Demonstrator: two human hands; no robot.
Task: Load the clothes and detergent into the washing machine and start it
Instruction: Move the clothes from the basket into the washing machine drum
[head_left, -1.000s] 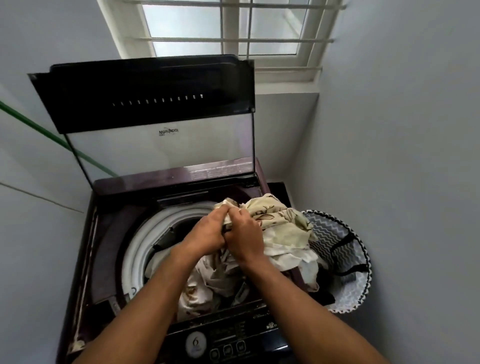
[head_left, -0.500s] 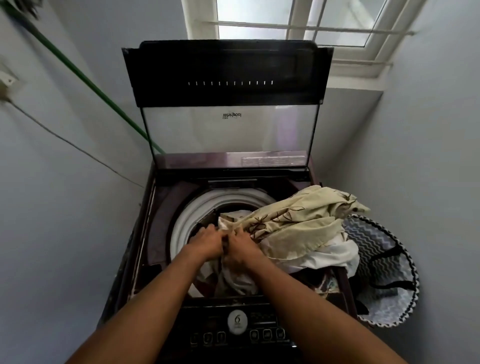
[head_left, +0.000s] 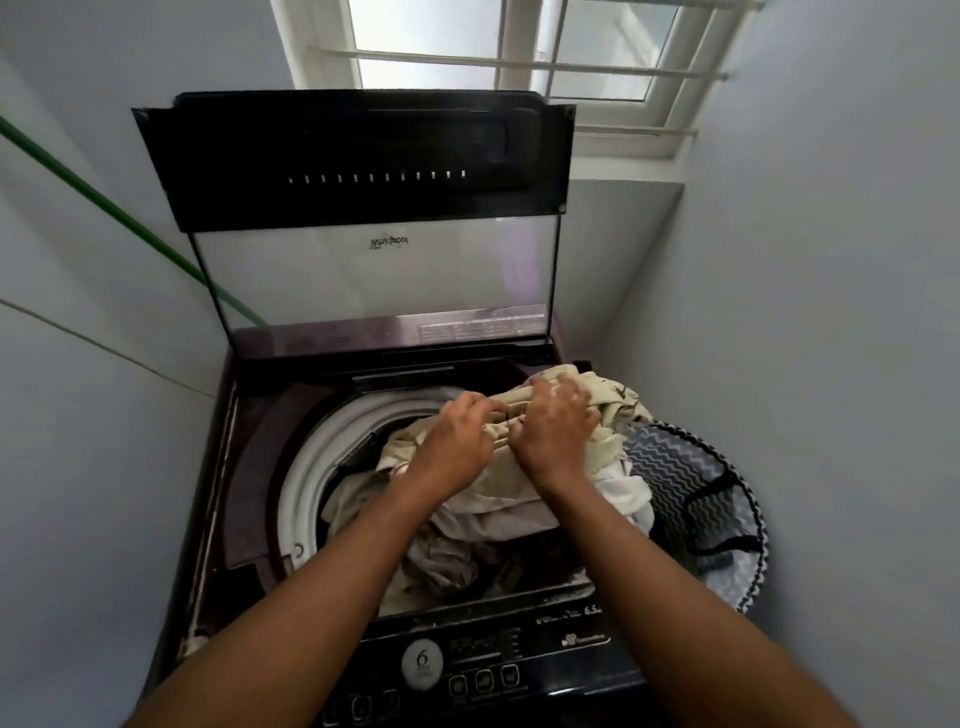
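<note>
Green pipe (head_left: 119, 218): runs slantwise down the left wall and passes behind the washing machine's lid.
Washing machine (head_left: 244, 467): a dark maroon top-loader standing between two pale walls, open at the top.
Lid (head_left: 358, 208): raised upright at the back, dark upper band over a clear glass panel with a brand mark seen reversed.
Drum rim (head_left: 306, 462): white ring, bare on its left arc; the right part is covered by cloth.
Control panel (head_left: 467, 670): black strip along the near edge, with a round white badge marked 6 and a row of small buttons.
Left hand (head_left: 457, 441): over the drum mouth, knuckles up, fingers curled down into a fold of the cream cloth.
Cream patterned cloth (head_left: 618, 410): a bunched sheet with brown leaf marks, heaped on the drum opening and spilling over the machine's right edge; paler clothes lie under it inside the drum.
Right hand (head_left: 556, 421): just beside the left one, fingers slightly spread and bent, gripping the top of the same bundle.
Laundry basket (head_left: 691, 467): zigzag-patterned, black-trimmed, on the floor to the right of the machine, touching the hanging cloth.
Window (head_left: 498, 52): white-framed with bars, above the lid.
</note>
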